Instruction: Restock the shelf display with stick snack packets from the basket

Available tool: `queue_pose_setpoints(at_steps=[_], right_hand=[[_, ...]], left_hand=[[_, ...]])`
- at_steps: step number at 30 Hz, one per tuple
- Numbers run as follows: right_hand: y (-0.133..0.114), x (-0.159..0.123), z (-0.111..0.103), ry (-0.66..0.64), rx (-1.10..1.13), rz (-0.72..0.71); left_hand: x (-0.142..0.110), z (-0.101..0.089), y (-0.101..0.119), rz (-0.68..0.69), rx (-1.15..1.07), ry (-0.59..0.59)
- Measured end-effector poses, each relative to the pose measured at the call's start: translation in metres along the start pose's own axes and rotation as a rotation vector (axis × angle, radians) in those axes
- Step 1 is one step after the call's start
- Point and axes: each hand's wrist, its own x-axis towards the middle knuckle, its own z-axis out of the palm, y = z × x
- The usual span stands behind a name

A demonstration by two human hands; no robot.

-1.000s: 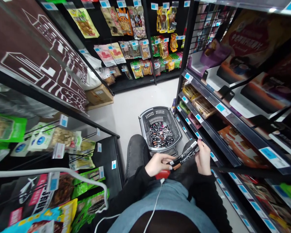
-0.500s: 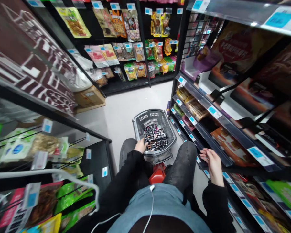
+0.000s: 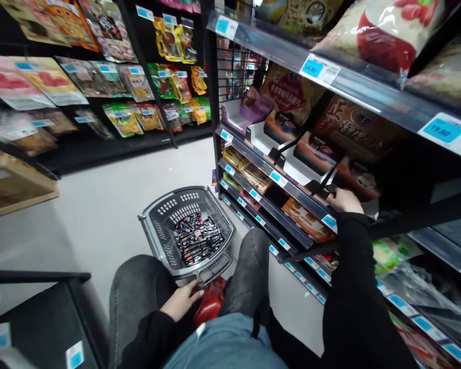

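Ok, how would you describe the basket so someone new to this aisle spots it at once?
On the pale floor, just beyond the person's knees and beside the shelving on the right, sits a grey basket. Unlike the cardboard box at the left edge, it has slotted walls and a heap of slim, mostly dark items inside.

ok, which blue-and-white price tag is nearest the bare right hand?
The blue-and-white rectangular price tag just below the bare, black-sleeved right hand, on the dark shelf edge. That edge's other two tags lie farther up and left in the picture.
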Motion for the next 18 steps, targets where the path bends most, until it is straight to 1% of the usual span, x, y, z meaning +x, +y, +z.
queue_pose_setpoints(at_steps=[1, 2, 4, 6, 7, 8, 9, 10, 11, 12, 13, 14, 15, 16, 17, 18], right_hand=[[0.001, 0.007, 0.005, -0.050, -0.018, -0.014], [0.002, 0.012, 0.010, -0.063, -0.026, -0.038], [0.004, 0.016, 0.019, -0.022, -0.024, -0.095], [0.007, 0.014, 0.023, 0.038, -0.009, -0.098], [0.008, 0.011, 0.022, 0.090, 0.008, -0.058], [0.010, 0.008, 0.020, 0.171, 0.038, 0.004], [0.012, 0.004, 0.017, 0.284, 0.089, 0.084], [0.012, -0.001, 0.013, 0.433, 0.163, 0.166], [0.011, -0.007, 0.007, 0.615, 0.263, 0.238], [0.009, -0.015, 0.002, 0.825, 0.395, 0.289], [0.003, -0.024, -0.004, 1.026, 0.564, 0.305], [-0.005, -0.035, -0.008, 1.190, 0.768, 0.286], [-0.017, -0.048, -0.012, 1.291, 1.001, 0.243], [-0.031, -0.062, -0.014, 1.290, 1.245, 0.176], [-0.049, -0.078, -0.015, 1.203, 1.471, 0.112], [-0.069, -0.095, -0.013, 1.056, 1.652, 0.062]], left_hand=[[-0.001, -0.001, 0.003, 0.008, 0.008, 0.007], [-0.002, -0.002, 0.006, 0.013, 0.021, 0.013], [-0.005, -0.005, 0.013, 0.019, 0.046, 0.021], [-0.008, -0.007, 0.020, 0.024, 0.057, 0.021], [-0.010, -0.008, 0.024, 0.028, 0.055, 0.019], [-0.012, -0.009, 0.028, 0.033, 0.048, 0.019], [-0.014, -0.011, 0.033, 0.041, 0.035, 0.025], [-0.016, -0.012, 0.038, 0.052, 0.019, 0.038], [-0.018, -0.014, 0.044, 0.067, -0.001, 0.056], [-0.020, -0.016, 0.051, 0.087, -0.021, 0.075], [-0.023, -0.019, 0.060, 0.116, -0.039, 0.096], [-0.027, -0.022, 0.070, 0.151, -0.055, 0.119], [-0.031, -0.025, 0.081, 0.193, -0.069, 0.143], [-0.036, -0.029, 0.094, 0.244, -0.082, 0.180], [-0.041, -0.033, 0.109, 0.299, -0.093, 0.240], [-0.046, -0.037, 0.124, 0.371, -0.101, 0.320]])
